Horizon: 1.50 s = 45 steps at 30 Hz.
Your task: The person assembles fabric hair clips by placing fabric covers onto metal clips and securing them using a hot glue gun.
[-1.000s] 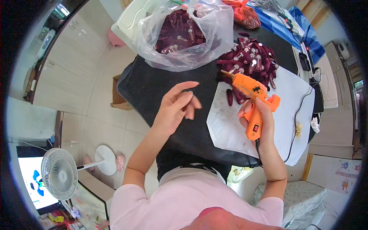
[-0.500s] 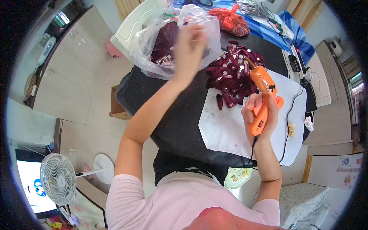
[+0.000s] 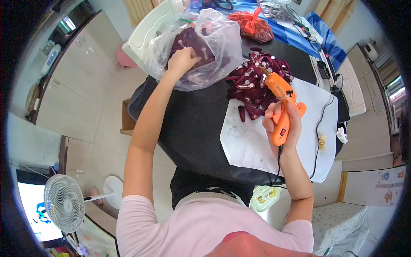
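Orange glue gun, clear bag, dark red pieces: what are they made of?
Glue gun: likely hard plastic, smooth orange shell; brassy nozzle looks metal.
Clear bag: thin plastic film, see-through and crinkled.
Dark red pieces: perhaps velvet, matte; their shiny silvery clips look metal.

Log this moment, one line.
left hand: at clear plastic bag of dark-red pieces | right hand: holding orange plastic glue gun | dark-red heap: partly on white paper
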Tool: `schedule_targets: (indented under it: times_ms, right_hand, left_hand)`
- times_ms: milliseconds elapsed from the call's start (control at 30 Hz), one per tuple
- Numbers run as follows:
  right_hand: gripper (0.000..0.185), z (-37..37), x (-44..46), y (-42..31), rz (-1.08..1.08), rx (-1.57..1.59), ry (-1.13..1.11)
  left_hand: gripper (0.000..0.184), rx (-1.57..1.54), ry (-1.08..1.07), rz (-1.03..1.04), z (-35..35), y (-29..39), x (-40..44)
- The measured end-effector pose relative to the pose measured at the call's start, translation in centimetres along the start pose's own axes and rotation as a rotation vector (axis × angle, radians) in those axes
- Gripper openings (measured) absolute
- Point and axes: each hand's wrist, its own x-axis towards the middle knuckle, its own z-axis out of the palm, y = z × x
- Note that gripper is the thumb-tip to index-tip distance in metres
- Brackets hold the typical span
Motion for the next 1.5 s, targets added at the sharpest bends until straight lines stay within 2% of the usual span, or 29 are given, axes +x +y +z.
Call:
schedule_targets:
  times_ms: [133,233,267,367,467,567,600,700,833,900,933,1033,1233,1400,1500]
  right_hand:
    - [0.031,-0.1,0.1,0.1,0.021,-0.008,-0.018]
    - [0.033,0.2,-0.1,0.2,0.042,-0.069,-0.006]
    - [0.033,0.2,-0.1,0.2,0.04,-0.072,-0.003]
    - [0.033,0.3,0.0,0.2,0.041,-0.079,0.012]
    - [0.033,0.5,-0.1,0.0,0.036,-0.07,0.035]
    - [0.033,0.5,0.0,-0.3,-0.002,-0.058,0.033]
    - [0.032,0.3,0.0,-0.4,-0.008,-0.054,0.03]
    - [0.032,0.6,-0.3,-0.5,0.009,-0.091,0.027]
    - [0.033,0.8,-0.8,0.5,0.14,-0.273,0.026]
    - [0.033,0.8,-0.8,1.2,0.215,-0.331,0.025]
    - [0.033,1.1,-0.9,1.4,0.234,-0.357,0.013]
    - [0.03,0.7,-0.9,1.5,0.251,-0.398,-0.041]
    - [0.028,0.7,-1.6,1.4,0.082,-0.479,-0.139]
    - [0.028,0.6,-2.6,1.8,0.057,-0.53,-0.192]
    - [0.033,0.7,-2.6,2.1,0.06,-0.57,-0.18]
  left_hand:
    - [0.037,-0.123,-0.129,0.087,-0.6,0.9,-1.9]
    - [0.036,-0.213,-0.139,0.077,-0.9,1.4,-3.3]
    - [0.032,-0.162,-0.087,0.158,-0.5,1.1,-3.3]
    - [0.028,0.009,0.005,0.132,0.1,1.3,-3.7]
    - [0.025,0.205,0.167,0.196,0.7,0.9,-3.6]
    - [0.019,0.048,0.332,0.235,-0.8,0.8,-3.9]
    - [0.012,-0.062,0.372,0.223,-1.3,0.8,-4.3]
    - [0.012,-1.026,0.089,0.033,-4.6,4.0,-8.4]
    - [0.032,-1.434,-0.158,-0.171,-4.8,5.7,-14.6]
    - [0.037,-1.619,-0.303,-0.248,-3.6,6.0,-17.0]
    - [0.037,-1.718,-0.299,-0.344,-3.2,6.6,-17.6]
    - [0.033,-1.799,-0.364,-0.308,-1.6,6.0,-19.3]
    - [0.022,-1.609,-0.255,-0.187,-1.4,8.4,-20.1]
    - [0.039,-1.525,-0.158,-0.046,-1.0,9.3,-20.8]
    - [0.033,-1.526,-0.138,-0.045,-1.1,9.3,-20.8]
